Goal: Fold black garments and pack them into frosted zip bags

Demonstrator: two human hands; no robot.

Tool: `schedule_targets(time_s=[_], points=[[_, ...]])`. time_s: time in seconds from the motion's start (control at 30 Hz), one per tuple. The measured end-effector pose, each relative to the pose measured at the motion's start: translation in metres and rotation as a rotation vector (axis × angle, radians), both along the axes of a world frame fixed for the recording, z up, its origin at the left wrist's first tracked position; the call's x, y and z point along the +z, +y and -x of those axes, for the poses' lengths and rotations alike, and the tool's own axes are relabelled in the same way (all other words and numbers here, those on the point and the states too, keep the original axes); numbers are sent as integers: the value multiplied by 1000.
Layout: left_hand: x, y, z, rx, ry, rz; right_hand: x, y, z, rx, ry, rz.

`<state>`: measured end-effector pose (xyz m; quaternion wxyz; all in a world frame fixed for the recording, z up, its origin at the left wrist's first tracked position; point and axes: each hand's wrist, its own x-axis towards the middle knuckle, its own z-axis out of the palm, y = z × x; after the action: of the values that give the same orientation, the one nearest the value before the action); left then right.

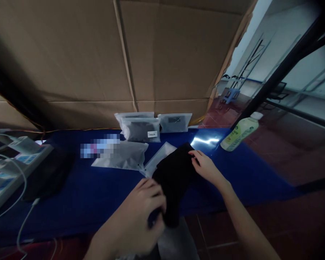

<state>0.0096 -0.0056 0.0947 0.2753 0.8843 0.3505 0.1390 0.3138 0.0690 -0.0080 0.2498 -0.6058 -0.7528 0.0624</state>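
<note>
A folded black cloth (176, 169) lies across the front part of the blue tabletop, its lower end hanging over the near edge. At its upper right corner my right hand (206, 168) is closed, thumb and fingers pinching the fabric. My left hand (141, 213) is at the cloth's lower left edge, fingers curled and blurred by motion; whether it grips the fabric cannot be made out. Partly under the cloth lies a flat translucent zip bag (158, 157). Just left of that is another frosted zip bag (121, 155), lying down.
Filled frosted bags, one with a white label (152, 134), stand against the cardboard wall (97, 54). A green-labelled bottle (241, 131) is at the right of the blue table (97, 195). On the left are a power strip (18, 162), white cables and a black pouch (47, 173).
</note>
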Motion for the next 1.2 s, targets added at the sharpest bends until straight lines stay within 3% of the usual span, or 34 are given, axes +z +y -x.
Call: schedule_targets(time_s=[0.07,0.13,0.33,0.4,0.5,0.67,0.87,1.0,1.1,1.2], points=[[0,-23,24,81,64,152,6,6,5,-14,-98,-32],[-13,-32,35,194,94,144,11,15,11,-22,-214,-74],[-69,-18,2,514,23,-370,8,42,21,67,-258,-114],[-76,-20,-11,507,-9,-457,4,47,18,81,-199,-127],[-82,-32,-21,378,-9,-492,1,49,11,54,-142,-160],[-95,-41,-14,274,42,-522,4,47,4,31,-59,-249],[-85,-16,14,427,-6,-425,25,34,6,-3,84,-403],[-73,-5,30,523,-25,-440,55,0,10,18,213,-496],[-66,-11,44,390,-69,-382,76,-45,4,79,249,-425],[-58,-23,57,265,-87,-287,84,-97,-20,210,151,-186]])
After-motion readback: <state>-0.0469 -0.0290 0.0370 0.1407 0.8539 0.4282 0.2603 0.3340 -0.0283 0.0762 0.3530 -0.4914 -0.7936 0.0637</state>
